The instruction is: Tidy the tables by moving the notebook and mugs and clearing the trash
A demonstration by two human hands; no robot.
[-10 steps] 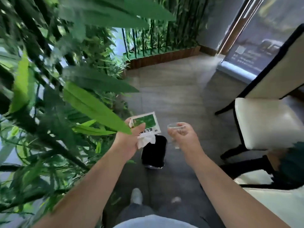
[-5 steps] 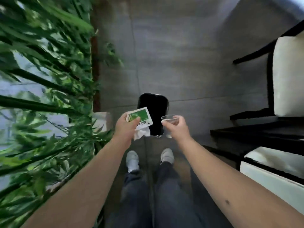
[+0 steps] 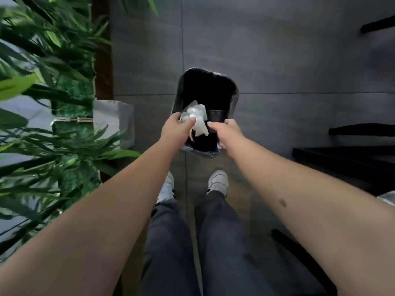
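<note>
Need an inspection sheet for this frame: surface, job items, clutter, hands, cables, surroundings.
Surface: grey tiled floor; no table in view.
Job's things: black-lined trash bin on the floor ahead of the feet; crumpled white tissue and wrapper held over its opening; clear plastic cup held over the opening beside it.
Clutter: nothing seen on the floor.
Grippers: left hand grips the tissue and wrapper; right hand holds the cup, finger contact partly hidden.
Cables: nothing seen.
Surroundings: green leafy plants on the left; white planter box beside the bin; black furniture frames on the right; person's white shoes behind the bin.
</note>
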